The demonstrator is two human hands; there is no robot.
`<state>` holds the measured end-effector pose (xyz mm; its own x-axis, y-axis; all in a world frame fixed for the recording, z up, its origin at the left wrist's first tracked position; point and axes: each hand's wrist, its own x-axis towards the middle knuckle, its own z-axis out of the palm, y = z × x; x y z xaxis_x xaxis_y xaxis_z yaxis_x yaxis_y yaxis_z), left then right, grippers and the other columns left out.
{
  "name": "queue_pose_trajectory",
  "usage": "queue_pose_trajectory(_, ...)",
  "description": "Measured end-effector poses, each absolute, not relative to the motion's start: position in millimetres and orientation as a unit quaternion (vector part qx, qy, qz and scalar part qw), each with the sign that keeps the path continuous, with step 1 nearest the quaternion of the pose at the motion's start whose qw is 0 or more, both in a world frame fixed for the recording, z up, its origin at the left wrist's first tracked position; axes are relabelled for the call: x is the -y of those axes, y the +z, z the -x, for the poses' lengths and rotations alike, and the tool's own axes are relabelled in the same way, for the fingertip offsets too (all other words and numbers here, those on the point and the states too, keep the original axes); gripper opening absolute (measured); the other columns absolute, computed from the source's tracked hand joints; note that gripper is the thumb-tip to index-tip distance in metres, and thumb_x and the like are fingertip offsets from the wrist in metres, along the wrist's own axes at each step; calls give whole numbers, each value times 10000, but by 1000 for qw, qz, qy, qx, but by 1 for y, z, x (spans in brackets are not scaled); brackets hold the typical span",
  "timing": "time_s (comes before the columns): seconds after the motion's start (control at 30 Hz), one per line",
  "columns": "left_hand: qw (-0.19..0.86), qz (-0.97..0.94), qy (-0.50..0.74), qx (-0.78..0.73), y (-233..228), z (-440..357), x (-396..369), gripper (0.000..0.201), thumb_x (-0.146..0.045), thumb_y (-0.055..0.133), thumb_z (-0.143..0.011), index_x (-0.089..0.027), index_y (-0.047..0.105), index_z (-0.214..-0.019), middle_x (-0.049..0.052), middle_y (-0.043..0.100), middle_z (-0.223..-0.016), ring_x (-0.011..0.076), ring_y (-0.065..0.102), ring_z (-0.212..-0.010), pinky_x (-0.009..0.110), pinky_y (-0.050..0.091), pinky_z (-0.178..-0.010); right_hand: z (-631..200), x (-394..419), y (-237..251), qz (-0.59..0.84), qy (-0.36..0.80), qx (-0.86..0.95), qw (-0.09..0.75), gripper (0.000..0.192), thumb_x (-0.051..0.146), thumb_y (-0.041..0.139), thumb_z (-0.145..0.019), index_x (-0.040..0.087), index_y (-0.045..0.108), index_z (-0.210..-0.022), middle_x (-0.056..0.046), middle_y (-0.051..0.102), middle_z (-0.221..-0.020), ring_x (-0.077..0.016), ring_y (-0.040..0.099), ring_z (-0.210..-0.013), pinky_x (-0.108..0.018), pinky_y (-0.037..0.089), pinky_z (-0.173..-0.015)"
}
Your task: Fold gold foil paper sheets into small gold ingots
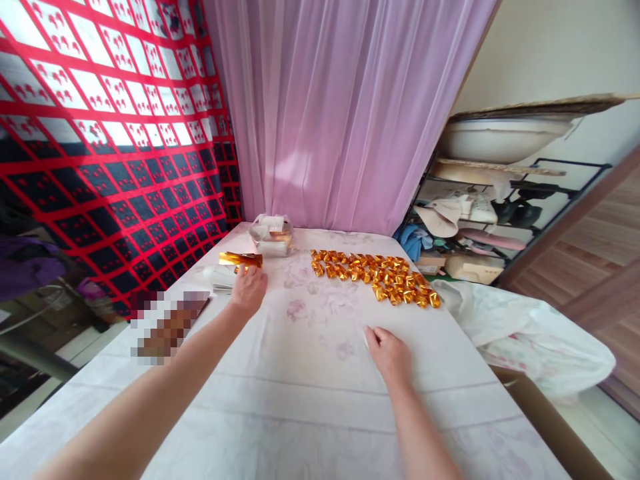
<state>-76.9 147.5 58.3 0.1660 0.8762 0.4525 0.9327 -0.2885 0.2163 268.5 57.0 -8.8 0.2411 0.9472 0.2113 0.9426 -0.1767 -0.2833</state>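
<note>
My left hand [250, 291] reaches to the far left of the table, its fingers closed at the near edge of a stack of gold foil sheets [233, 258]. A pile of white paper [221, 280] lies just beside that hand. Nearer the middle, my right hand [391, 357] rests low over the tabletop with its fingers curled in. A small pale sliver shows at its fingertips; I cannot tell what it is. Beyond the right hand, several folded gold foil pieces [395, 277] are set out in rows.
A clear plastic bag [271, 235] with white and gold packs stands at the table's far edge. A blurred-out flat object [173, 327] lies left of my left forearm. A white plastic bag [540, 333] sits against the right edge, near a loaded shelf rack [505, 193]. Purple curtains [340, 113] hang behind.
</note>
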Motion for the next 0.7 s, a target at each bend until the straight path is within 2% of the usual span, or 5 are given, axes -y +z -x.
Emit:
queue_pose_trajectory(0.07, 64, 754, -250, 605, 59, 81, -165, 125, -186, 595, -883, -145, 683, -962, 151, 667, -1066, 316, 572, -1111, 540, 402, -1017, -269, -57, -9, 767, 8, 616, 181, 400, 402, 464, -952, 212, 659, -659, -55, 715, -729, -126, 470, -554, -274, 198, -555)
queue_pose_trajectory(0.13, 67, 741, -246, 621, 55, 83, -179, 335, -355, 586, -939, -176, 574, -1223, 96, 589, -1242, 226, 610, -1054, 445, 531, -888, -269, -57, -9, 766, 10, 616, 183, 396, 400, 468, -951, 210, 658, -660, -57, 716, -730, -126, 476, -555, -274, 199, -555)
queue_pose_trajectory(0.4, 69, 728, -228, 643, 38, 85, -197, 324, -346, 587, -941, -188, 574, -1224, 96, 593, -1242, 225, 612, -1047, 438, 541, -871, -270, -58, -11, 761, 21, 618, 196, 396, 404, 462, -949, 221, 660, -658, -53, 713, -719, -132, 499, -562, -272, 207, -553)
queue_pose_trajectory(0.7, 81, 731, -193, 649, 48, 94, -185, 355, -352, 596, -934, -164, 565, -1234, 100, 591, -1235, 229, 617, -1042, 443, 539, -871, -270, -57, -8, 759, 35, 615, 210, 402, 405, 463, -943, 219, 656, -644, -46, 696, -686, -127, 477, -550, -262, 208, -548)
